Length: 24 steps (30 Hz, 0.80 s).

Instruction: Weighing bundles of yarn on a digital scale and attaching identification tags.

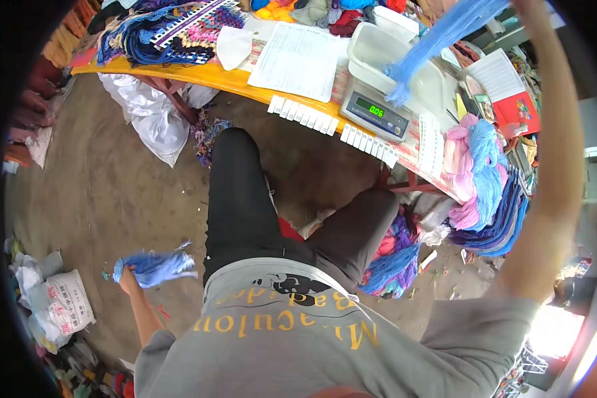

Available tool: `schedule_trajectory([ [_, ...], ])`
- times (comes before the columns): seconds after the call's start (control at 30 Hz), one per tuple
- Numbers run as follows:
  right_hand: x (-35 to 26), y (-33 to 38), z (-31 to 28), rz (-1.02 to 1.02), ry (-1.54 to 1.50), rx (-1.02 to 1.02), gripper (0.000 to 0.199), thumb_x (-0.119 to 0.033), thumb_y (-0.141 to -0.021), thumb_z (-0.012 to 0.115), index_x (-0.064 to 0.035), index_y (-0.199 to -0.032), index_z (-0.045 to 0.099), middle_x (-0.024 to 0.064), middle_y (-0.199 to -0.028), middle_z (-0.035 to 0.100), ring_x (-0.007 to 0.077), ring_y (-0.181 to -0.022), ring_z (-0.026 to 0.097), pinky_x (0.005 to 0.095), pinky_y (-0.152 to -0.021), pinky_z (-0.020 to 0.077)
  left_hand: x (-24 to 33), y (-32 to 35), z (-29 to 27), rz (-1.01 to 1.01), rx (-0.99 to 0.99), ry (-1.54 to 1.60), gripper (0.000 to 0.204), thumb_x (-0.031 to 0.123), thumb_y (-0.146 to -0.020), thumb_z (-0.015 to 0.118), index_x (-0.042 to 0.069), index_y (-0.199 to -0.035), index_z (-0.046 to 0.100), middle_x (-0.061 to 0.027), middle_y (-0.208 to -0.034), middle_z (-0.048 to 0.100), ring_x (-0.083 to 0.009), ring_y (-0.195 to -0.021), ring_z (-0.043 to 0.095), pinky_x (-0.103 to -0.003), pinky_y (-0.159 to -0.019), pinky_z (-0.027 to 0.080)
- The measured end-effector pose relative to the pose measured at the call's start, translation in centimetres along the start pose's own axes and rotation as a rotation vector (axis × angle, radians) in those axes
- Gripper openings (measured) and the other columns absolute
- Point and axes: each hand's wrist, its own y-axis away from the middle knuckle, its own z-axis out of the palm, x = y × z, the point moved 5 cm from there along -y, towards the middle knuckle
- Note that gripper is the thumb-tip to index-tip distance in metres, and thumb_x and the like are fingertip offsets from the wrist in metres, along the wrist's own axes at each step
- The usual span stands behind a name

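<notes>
My left hand (pixel 129 279), low on the left beside my leg, is closed round a bundle of light blue yarn (pixel 162 266) whose loose ends point right. My right arm reaches up to the far right, and my right hand (pixel 529 8) is cut by the upper edge. From it a long skein of blue yarn (pixel 438 43) slants down leftward, its lower end over the digital scale (pixel 376 113) and its white plastic tray (pixel 368 53). Whether that end touches the tray I cannot tell. Green digits glow on the scale's display.
The yellow-edged table (pixel 219 81) carries a written sheet (pixel 295 63), white tags (pixel 303 115) along its edge, and multicoloured yarn (pixel 172 33). Pink and blue skeins (pixel 477 162) hang at its right end. White sacks (pixel 152 123) and more yarn (pixel 393 262) lie on the floor.
</notes>
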Motion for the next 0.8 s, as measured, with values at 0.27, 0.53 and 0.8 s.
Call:
schedule_trajectory([
  [0.27, 17.0, 21.4, 10.6, 0.465, 0.661, -0.455, 0.03, -0.037, -0.082, 0.06, -0.0075, -0.084, 0.061, 0.0091, -0.063, 0.058, 0.0204, -0.061, 0.061, 0.0362, -0.055, 0.0441, 14.1, 6.3, 1.5, 0.261, -0.199, 0.404, 0.012, 0.01, -0.077, 0.052, 0.005, -0.066, 0.054, -0.006, -0.063, 0.06, -0.0127, -0.063, 0.057, -0.027, -0.068, 0.042],
  [0.53, 7.1, 29.8, 11.5, 0.214, 0.489, 0.079, 0.027, -0.012, -0.083, 0.061, -0.0034, -0.108, 0.057, 0.0093, -0.109, 0.057, 0.021, -0.076, 0.063, 0.0307, -0.065, 0.0473, 30.1, 19.5, 5.8, 0.059, -1.073, 1.162, 0.023, 0.024, -0.091, 0.048, 0.003, -0.09, 0.057, -0.0018, -0.051, 0.046, -0.0197, -0.07, 0.06, -0.032, -0.078, 0.044],
  [0.8, -0.1, 40.6, 26.2, 0.488, -0.448, -0.234, 0.01, -0.001, -0.086, 0.053, 0.0048, -0.093, 0.059, 0.0085, -0.088, 0.059, 0.0135, -0.069, 0.06, 0.0239, -0.061, 0.0482, 40.2, 39.2, 14.7, 0.587, -1.709, 0.809, 0.037, 0.025, -0.097, 0.038, -0.004, -0.113, 0.054, -0.0149, -0.128, 0.047, -0.0217, -0.113, 0.049, -0.035, -0.097, 0.038],
])
